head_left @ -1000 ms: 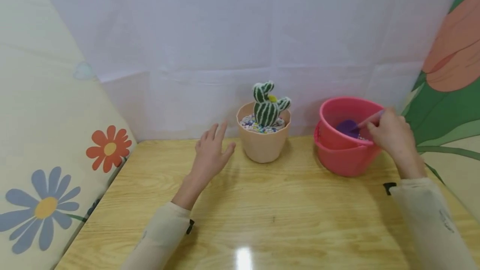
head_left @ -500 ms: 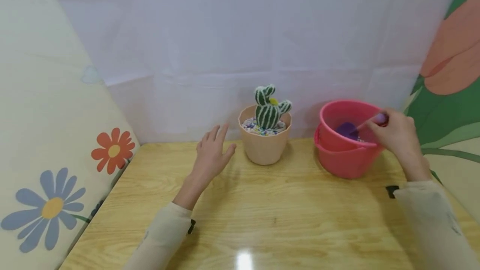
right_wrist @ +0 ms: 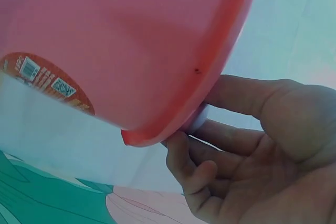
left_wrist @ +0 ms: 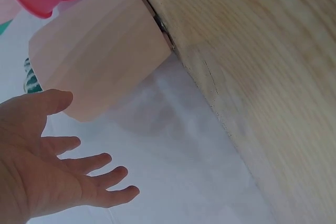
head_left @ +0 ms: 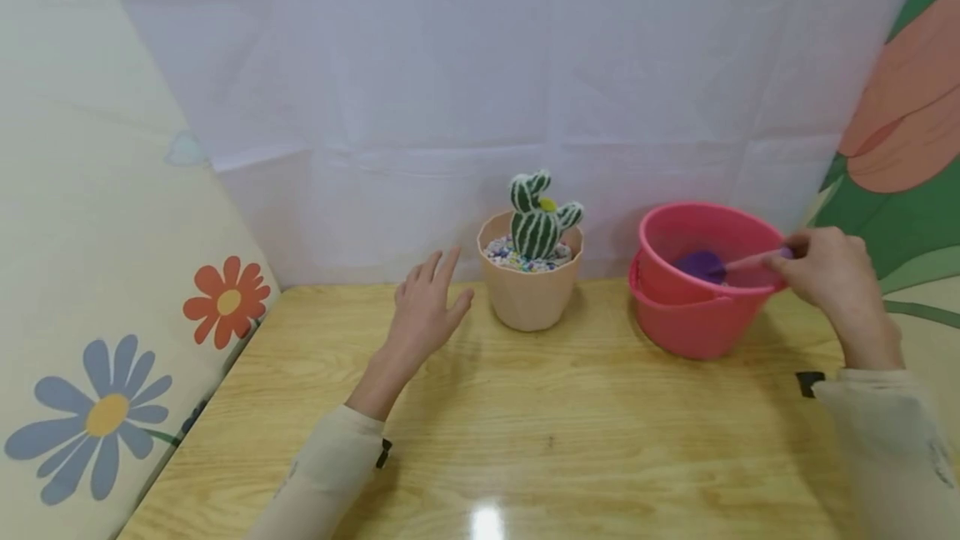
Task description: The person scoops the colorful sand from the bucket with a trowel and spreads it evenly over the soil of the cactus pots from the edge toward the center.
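In the head view my right hand (head_left: 832, 273) is at the right rim of a pink bucket (head_left: 690, 327). Its thumb and fingers pinch the end of the handle of a toy shovel (head_left: 701, 266), whose purple scoop lies inside the bucket. From the right wrist, the bucket (right_wrist: 131, 40) hides most of the shovel; only the rounded handle end (right_wrist: 197, 119) shows between thumb and fingers. My left hand (head_left: 423, 307), fingers spread, is left of a peach flowerpot (head_left: 531, 298), holding nothing. A knitted cactus (head_left: 536, 232) stands in the pot on multicoloured bits.
A wooden table (head_left: 547, 440) carries the pot and bucket, with a white cloth (head_left: 420, 65) hanging behind them. Flower-printed cloths (head_left: 105, 215) flank both sides. The bucket's handle (head_left: 678, 300) hangs down its front.
My right hand has moved right and slightly down, out to the bucket's rim. The shovel handle has come down lower with it. My left hand stays beside the pot.
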`<state>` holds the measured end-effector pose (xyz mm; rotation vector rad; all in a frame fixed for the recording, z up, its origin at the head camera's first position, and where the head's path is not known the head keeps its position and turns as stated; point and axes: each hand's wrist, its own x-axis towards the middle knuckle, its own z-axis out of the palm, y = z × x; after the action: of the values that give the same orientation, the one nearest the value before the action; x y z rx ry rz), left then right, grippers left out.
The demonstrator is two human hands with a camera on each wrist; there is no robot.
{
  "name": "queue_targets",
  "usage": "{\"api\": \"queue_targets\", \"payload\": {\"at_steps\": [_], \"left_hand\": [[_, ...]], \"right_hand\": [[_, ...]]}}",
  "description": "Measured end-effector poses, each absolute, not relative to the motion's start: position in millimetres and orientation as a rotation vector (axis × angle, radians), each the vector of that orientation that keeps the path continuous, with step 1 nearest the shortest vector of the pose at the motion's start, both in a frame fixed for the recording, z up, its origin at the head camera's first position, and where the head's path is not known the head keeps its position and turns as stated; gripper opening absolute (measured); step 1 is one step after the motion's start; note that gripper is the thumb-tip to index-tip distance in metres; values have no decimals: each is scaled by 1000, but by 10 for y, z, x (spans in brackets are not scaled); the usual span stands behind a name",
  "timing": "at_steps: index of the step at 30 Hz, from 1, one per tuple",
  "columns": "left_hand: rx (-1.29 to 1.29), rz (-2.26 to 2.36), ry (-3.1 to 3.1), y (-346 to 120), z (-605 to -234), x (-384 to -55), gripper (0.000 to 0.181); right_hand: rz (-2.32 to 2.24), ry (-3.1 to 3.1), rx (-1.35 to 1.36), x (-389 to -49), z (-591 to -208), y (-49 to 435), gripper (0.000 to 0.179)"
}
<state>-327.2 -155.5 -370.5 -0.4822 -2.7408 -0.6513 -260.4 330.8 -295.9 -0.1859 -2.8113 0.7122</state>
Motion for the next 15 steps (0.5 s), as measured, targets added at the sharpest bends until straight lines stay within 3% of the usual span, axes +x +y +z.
{"api": "queue_targets", "payload": {"at_steps": [11,15], "left_hand": [[-494,-560,-2767,-1537,-3710,-3267,71],[-512,-466,-2787,-1490,-3652,-3217,71]], "right_hand": [[709,-2842,-219,-2595,-2975,3250,34],[643,-2830,-204,-2581,-2940,3199,45]]}}
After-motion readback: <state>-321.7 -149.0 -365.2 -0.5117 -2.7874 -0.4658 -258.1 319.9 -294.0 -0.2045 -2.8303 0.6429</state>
